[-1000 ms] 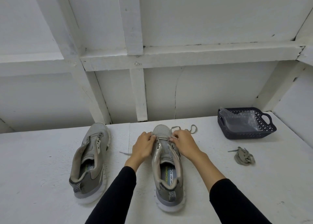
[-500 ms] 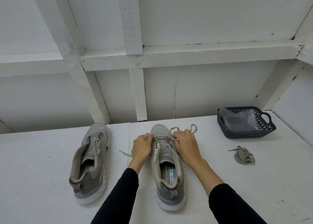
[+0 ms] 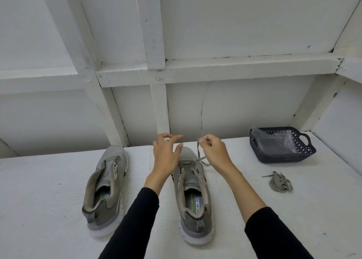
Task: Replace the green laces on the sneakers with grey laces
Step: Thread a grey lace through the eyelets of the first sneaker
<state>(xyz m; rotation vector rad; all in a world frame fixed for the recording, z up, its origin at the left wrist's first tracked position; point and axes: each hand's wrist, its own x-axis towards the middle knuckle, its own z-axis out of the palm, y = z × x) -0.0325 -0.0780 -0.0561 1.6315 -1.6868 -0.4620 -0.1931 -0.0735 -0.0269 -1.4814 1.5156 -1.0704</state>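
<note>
A right hand (image 3: 214, 151) pinches a grey lace (image 3: 199, 154) above a sneaker (image 3: 193, 196) on the counter (image 3: 49, 209); the left hand (image 3: 166, 154) hovers, fingers loosely spread.

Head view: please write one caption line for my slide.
Right hand pinches a grey lace above the right sneaker; left hand open.

Bare staged workspace: white-painted board wall (image 3: 244, 23) with timber battens (image 3: 215, 70), white painted tabletop (image 3: 39, 190).
</note>
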